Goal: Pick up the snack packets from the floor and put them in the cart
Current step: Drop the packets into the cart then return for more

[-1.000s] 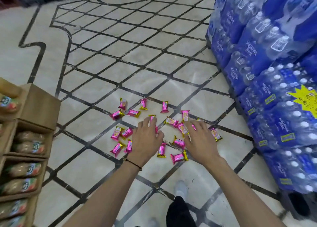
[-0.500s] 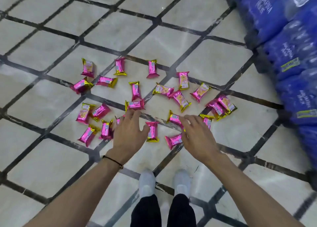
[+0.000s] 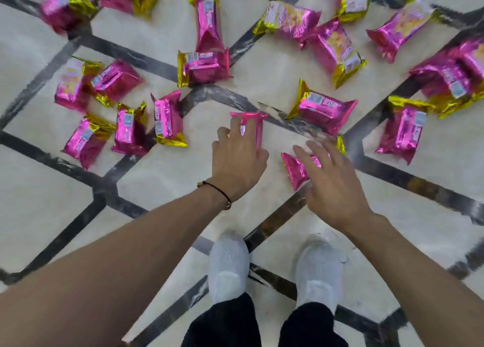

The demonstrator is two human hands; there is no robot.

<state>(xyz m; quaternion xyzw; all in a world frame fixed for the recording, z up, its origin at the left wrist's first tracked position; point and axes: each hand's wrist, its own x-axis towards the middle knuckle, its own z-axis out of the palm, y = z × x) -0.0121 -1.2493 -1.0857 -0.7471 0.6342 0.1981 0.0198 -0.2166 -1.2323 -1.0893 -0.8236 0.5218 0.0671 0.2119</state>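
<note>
Several pink and gold snack packets lie scattered on the tiled floor. My left hand [image 3: 238, 160] curls over one pink packet [image 3: 250, 122], fingers on top and thumb against its right side. My right hand [image 3: 332, 179] is spread just above or on another packet [image 3: 296, 170], fingers apart, without closing on it. More packets lie to the left [image 3: 167, 119], ahead [image 3: 207, 64] and to the right [image 3: 323, 108]. The cart is out of view.
My two white shoes [image 3: 229, 265] stand just behind the hands on the pale marble floor [image 3: 52, 205] with dark inlaid lines. Packets fill the upper half of the view from left [image 3: 86, 139] to right [image 3: 403, 129].
The camera has dropped much closer to the floor. Both hands have come down onto the nearest packets, and my left hand has closed around one.
</note>
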